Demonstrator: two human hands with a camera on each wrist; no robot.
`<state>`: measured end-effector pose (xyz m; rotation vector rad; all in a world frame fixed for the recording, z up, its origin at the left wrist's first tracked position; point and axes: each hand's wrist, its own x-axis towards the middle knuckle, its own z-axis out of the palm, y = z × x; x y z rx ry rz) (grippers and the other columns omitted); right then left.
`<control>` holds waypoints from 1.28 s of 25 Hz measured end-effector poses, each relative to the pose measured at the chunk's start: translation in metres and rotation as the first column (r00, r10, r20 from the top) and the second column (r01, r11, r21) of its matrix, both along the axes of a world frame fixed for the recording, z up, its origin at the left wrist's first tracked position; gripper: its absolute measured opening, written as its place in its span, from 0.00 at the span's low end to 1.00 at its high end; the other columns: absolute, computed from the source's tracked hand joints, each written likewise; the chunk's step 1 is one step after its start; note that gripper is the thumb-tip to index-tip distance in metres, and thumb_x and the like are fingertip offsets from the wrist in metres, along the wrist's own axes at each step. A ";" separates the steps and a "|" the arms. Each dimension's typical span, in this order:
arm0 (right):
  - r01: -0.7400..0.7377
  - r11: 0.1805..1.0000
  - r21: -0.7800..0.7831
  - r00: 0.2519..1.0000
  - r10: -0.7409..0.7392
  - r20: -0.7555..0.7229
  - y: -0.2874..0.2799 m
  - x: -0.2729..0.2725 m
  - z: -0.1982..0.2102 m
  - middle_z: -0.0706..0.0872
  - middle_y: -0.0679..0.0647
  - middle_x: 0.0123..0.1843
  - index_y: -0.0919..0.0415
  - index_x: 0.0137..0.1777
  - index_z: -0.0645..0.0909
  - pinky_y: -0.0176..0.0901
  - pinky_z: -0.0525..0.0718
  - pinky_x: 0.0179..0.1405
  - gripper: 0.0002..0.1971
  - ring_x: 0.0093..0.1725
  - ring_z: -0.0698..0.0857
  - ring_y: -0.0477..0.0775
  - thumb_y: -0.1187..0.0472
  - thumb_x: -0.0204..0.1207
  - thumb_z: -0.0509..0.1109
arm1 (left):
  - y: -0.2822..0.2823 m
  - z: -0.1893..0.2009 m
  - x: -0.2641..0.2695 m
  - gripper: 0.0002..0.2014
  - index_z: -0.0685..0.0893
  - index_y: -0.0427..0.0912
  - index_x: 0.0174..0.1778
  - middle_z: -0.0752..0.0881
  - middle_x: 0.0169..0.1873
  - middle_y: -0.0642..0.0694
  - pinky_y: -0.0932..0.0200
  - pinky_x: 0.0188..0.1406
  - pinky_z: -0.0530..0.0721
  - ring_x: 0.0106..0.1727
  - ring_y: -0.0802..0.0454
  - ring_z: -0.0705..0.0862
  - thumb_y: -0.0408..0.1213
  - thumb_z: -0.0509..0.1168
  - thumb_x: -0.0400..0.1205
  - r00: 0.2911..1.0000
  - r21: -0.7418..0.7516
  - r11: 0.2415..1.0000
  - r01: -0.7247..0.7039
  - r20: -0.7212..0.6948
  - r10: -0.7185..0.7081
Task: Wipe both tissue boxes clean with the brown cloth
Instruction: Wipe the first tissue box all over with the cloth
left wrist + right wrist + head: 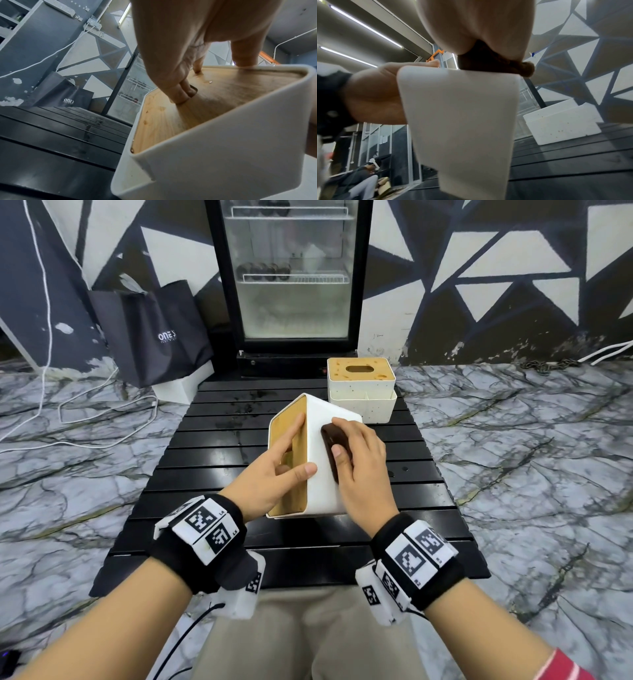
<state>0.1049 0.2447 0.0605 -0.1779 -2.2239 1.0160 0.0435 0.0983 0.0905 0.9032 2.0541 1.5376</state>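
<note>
A white tissue box [318, 446] with a wooden lid [171, 119] is tipped on its side on the black slatted table [294, 546]. My left hand [274, 470] grips it, thumb over the near edge and curled fingers [183, 93] in the lid's slot. My right hand [359, 463] holds the brown cloth [334, 440] pressed against the box's upturned white side [462, 115]; the cloth [488, 63] bulges from under the palm. The second tissue box [359, 392], white with a spotted wooden lid, stands upright at the table's far right [561, 125], untouched.
Wet marks [246, 409] show on the slats behind the tipped box. Beyond the table stand a glass-door fridge [294, 275] and a black bag [154, 333]. White cables [102, 412] trail over the marble floor. A seated person [364, 180] appears in the right wrist view.
</note>
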 end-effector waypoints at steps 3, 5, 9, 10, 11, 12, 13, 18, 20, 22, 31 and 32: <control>-0.026 0.999 0.020 0.999 0.027 -0.039 -0.011 0.003 0.000 0.74 0.55 0.67 0.56 0.71 0.70 0.33 0.57 0.66 0.24 0.66 0.66 0.52 0.51 0.78 0.49 | 0.003 0.002 0.002 0.36 0.51 0.60 0.81 0.76 0.60 0.69 0.78 0.52 0.75 0.54 0.61 0.84 0.33 0.62 0.82 1.000 -0.019 1.000 0.015 -0.008 -0.015; -0.043 0.998 0.038 0.997 0.046 -0.061 -0.010 -0.002 0.007 0.75 0.55 0.66 0.57 0.71 0.71 0.34 0.58 0.66 0.22 0.65 0.67 0.51 0.53 0.79 0.50 | 0.005 0.004 0.004 0.36 0.50 0.59 0.80 0.72 0.61 0.72 0.82 0.50 0.73 0.51 0.72 0.83 0.31 0.62 0.82 0.999 -0.021 0.999 0.035 -0.016 -0.035; -0.037 0.998 0.059 0.999 0.038 -0.020 0.002 -0.009 0.013 0.74 0.55 0.67 0.56 0.71 0.70 0.38 0.59 0.67 0.20 0.67 0.69 0.57 0.57 0.79 0.53 | 0.001 0.001 0.000 0.36 0.52 0.57 0.81 0.77 0.57 0.69 0.79 0.48 0.76 0.48 0.74 0.84 0.29 0.61 0.82 1.000 -0.008 0.999 0.031 0.006 -0.031; -0.021 0.998 0.061 1.000 0.022 -0.014 0.002 -0.007 0.012 0.74 0.55 0.67 0.56 0.71 0.70 0.39 0.59 0.68 0.21 0.67 0.68 0.57 0.57 0.79 0.53 | 0.000 0.000 0.000 0.36 0.52 0.58 0.81 0.78 0.57 0.68 0.77 0.49 0.77 0.49 0.69 0.85 0.30 0.61 0.82 1.000 -0.019 0.999 0.029 0.002 -0.029; -0.009 0.998 0.057 1.000 0.010 -0.018 -0.001 -0.005 0.011 0.74 0.56 0.67 0.57 0.71 0.70 0.40 0.59 0.69 0.21 0.67 0.67 0.56 0.57 0.79 0.53 | 0.000 -0.001 -0.001 0.36 0.52 0.59 0.81 0.78 0.58 0.68 0.76 0.50 0.77 0.51 0.65 0.85 0.31 0.62 0.82 1.000 -0.030 0.999 0.030 -0.002 -0.030; -0.007 0.999 0.051 0.999 0.009 -0.031 -0.006 -0.003 0.010 0.74 0.56 0.67 0.58 0.71 0.70 0.41 0.59 0.69 0.21 0.67 0.66 0.54 0.58 0.79 0.53 | 0.000 -0.001 0.000 0.36 0.53 0.60 0.80 0.77 0.59 0.69 0.77 0.51 0.77 0.51 0.64 0.85 0.31 0.62 0.82 0.999 -0.033 0.999 0.034 -0.003 -0.034; -0.013 0.999 0.051 0.999 0.016 -0.051 -0.010 -0.003 0.010 0.74 0.57 0.67 0.59 0.71 0.71 0.41 0.60 0.70 0.21 0.66 0.66 0.52 0.58 0.79 0.53 | 0.000 -0.001 0.000 0.36 0.52 0.62 0.79 0.74 0.62 0.71 0.79 0.50 0.75 0.51 0.66 0.84 0.31 0.62 0.82 0.999 -0.033 0.999 0.039 -0.005 -0.039; -0.055 0.995 0.089 0.995 0.061 -0.072 -0.003 -0.017 0.024 0.76 0.57 0.65 0.58 0.70 0.72 0.38 0.60 0.67 0.20 0.65 0.70 0.56 0.58 0.80 0.53 | 0.001 -0.002 -0.001 0.37 0.50 0.57 0.80 0.71 0.63 0.73 0.81 0.50 0.73 0.49 0.76 0.82 0.30 0.62 0.82 0.998 -0.033 0.998 0.059 0.002 -0.059; -0.029 0.999 0.041 0.998 0.031 -0.047 0.003 -0.019 0.025 0.75 0.56 0.65 0.57 0.70 0.71 0.45 0.63 0.69 0.20 0.66 0.70 0.56 0.59 0.79 0.54 | 0.001 -0.003 -0.003 0.36 0.52 0.58 0.81 0.76 0.58 0.72 0.78 0.52 0.75 0.50 0.74 0.83 0.29 0.62 0.82 0.998 -0.026 0.998 0.061 -0.004 -0.061; -0.010 1.000 0.020 0.999 0.011 -0.049 -0.002 -0.015 0.022 0.74 0.57 0.66 0.58 0.71 0.70 0.47 0.63 0.70 0.20 0.65 0.68 0.55 0.59 0.79 0.53 | 0.003 -0.003 -0.003 0.36 0.52 0.58 0.81 0.76 0.59 0.74 0.79 0.52 0.75 0.50 0.72 0.83 0.31 0.63 0.82 0.998 -0.029 0.998 0.064 -0.020 -0.064; -0.081 0.993 0.083 0.996 0.084 -0.039 0.005 -0.024 0.035 0.75 0.56 0.67 0.57 0.71 0.70 0.36 0.60 0.66 0.19 0.67 0.70 0.56 0.60 0.81 0.54 | 0.000 -0.002 -0.001 0.37 0.52 0.63 0.78 0.74 0.54 0.81 0.84 0.47 0.73 0.48 0.71 0.81 0.31 0.64 0.82 0.997 -0.038 0.997 0.064 -0.036 -0.065; -0.084 0.993 0.081 0.996 0.085 -0.019 0.009 -0.023 0.036 0.74 0.55 0.67 0.56 0.71 0.70 0.38 0.61 0.67 0.18 0.67 0.70 0.56 0.60 0.81 0.55 | -0.002 -0.002 -0.002 0.37 0.52 0.60 0.79 0.75 0.55 0.75 0.83 0.46 0.73 0.47 0.74 0.82 0.28 0.63 0.82 0.997 -0.030 0.997 0.073 -0.016 -0.074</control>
